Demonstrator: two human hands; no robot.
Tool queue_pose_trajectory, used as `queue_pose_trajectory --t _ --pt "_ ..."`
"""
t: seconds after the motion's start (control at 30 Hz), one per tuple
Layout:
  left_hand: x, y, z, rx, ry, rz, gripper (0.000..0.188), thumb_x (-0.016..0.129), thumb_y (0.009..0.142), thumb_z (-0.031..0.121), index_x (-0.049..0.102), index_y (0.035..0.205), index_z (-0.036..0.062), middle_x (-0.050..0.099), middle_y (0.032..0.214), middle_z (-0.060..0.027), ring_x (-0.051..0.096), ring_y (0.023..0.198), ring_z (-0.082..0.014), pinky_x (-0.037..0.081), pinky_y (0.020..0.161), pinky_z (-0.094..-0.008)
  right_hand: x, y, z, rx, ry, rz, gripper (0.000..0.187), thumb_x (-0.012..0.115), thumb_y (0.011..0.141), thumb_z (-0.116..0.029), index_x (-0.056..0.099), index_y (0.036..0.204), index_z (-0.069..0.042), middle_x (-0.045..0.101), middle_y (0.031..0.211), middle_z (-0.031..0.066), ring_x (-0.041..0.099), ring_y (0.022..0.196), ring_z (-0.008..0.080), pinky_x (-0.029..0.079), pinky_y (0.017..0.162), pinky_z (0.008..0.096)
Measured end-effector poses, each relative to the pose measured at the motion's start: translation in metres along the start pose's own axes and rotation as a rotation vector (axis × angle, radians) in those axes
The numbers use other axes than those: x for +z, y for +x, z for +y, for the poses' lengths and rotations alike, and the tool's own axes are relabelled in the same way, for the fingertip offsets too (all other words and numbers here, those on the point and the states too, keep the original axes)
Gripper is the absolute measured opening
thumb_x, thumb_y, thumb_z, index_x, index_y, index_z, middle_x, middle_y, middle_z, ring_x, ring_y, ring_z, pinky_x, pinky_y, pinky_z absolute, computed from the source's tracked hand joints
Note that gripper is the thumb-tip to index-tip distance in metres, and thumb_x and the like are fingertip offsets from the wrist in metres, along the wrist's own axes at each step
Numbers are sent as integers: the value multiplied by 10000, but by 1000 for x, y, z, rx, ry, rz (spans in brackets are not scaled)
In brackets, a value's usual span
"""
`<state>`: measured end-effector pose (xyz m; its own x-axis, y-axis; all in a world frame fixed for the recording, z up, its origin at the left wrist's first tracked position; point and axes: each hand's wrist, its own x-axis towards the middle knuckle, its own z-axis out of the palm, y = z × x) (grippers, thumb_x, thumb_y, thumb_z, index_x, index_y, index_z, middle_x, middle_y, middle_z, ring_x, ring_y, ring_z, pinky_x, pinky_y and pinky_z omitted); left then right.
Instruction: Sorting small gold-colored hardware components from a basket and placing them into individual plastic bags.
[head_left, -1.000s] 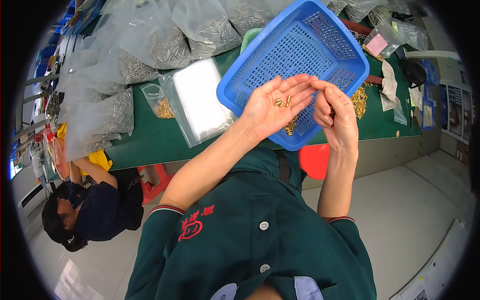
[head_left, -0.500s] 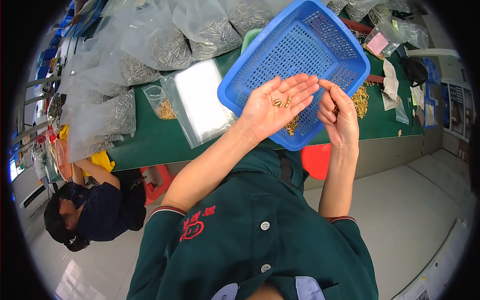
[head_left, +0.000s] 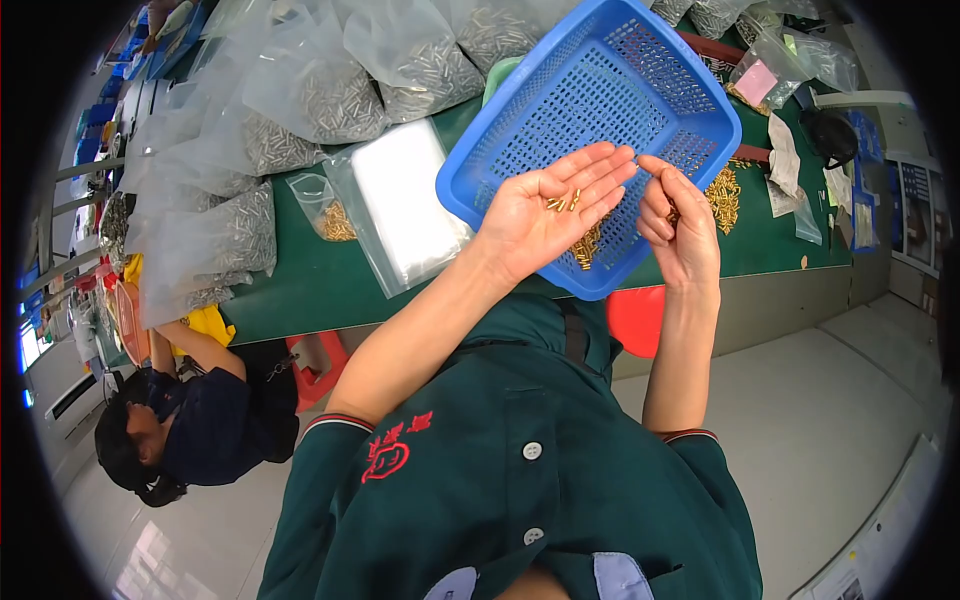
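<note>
My left hand (head_left: 540, 215) is held palm up over the near side of a blue plastic basket (head_left: 462, 150), its fingers stretched out. A few small brass-coloured cylindrical pieces (head_left: 573, 201) rest on it, near the base of the fingers. My right hand (head_left: 684, 220) is closed beside it, thumb and index finger pinched together near the left fingertips. Brass-coloured bits show inside its curled fingers; whether the pinch itself holds one is too small to tell. More such pieces (head_left: 584, 252) lie in the basket's near corner, partly behind my left hand.
Several clear bags of silvery metal pieces (head_left: 335, 95) crowd the back and left of the green table (head_left: 310, 290). A stack of clear plastic bags (head_left: 400, 200) lies left of the basket, a loose brass pile (head_left: 724, 200) right. A person (head_left: 200, 420) sits at left; a red stool (head_left: 636, 320) stands below.
Both hands keep nearly the same pose; the brass pieces on my left palm have shifted very slightly. The whole view has moved a little.
</note>
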<state>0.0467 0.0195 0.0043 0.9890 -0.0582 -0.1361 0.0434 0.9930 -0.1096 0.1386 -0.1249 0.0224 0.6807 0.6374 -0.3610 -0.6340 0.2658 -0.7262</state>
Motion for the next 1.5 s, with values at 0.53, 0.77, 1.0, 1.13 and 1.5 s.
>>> queue_pose_trajectory --t 0.53,0.77,1.0,1.13,1.5 --pt "32 -92 181 657 678 777 196 335 806 70 500 853 -24 508 763 -101 450 663 -163 388 601 -260 -21 28 30 418 921 162 108 374 868 -52 450 910 13 394 738 61 325 574 120 283 495 235" --pt "14 -114 263 34 1225 976 338 289 840 128 501 955 -109 563 889 -191 560 793 -213 486 722 -296 -13 31 29 411 884 134 122 378 869 -58 463 919 16 380 712 47 314 564 114 275 491 232" --pt "20 -112 263 -129 931 748 393 273 844 102 383 1072 -199 474 1073 -322 502 1021 -381 462 870 -382 -20 23 33 410 877 157 108 375 868 -56 459 864 11 371 699 40 306 559 113 265 484 233" --pt "18 -113 262 -140 919 744 399 273 844 101 379 1076 -205 472 1073 -325 505 1015 -383 459 872 -387 -24 23 35 412 876 136 118 369 870 -61 462 870 12 377 702 42 309 560 114 267 484 234" --pt "7 -109 287 -390 1871 863 270 418 773 183 577 685 -16 562 651 -55 505 592 -127 394 530 -233 -22 24 37 432 839 133 99 385 864 -64 457 860 4 385 704 42 312 559 113 264 481 231"
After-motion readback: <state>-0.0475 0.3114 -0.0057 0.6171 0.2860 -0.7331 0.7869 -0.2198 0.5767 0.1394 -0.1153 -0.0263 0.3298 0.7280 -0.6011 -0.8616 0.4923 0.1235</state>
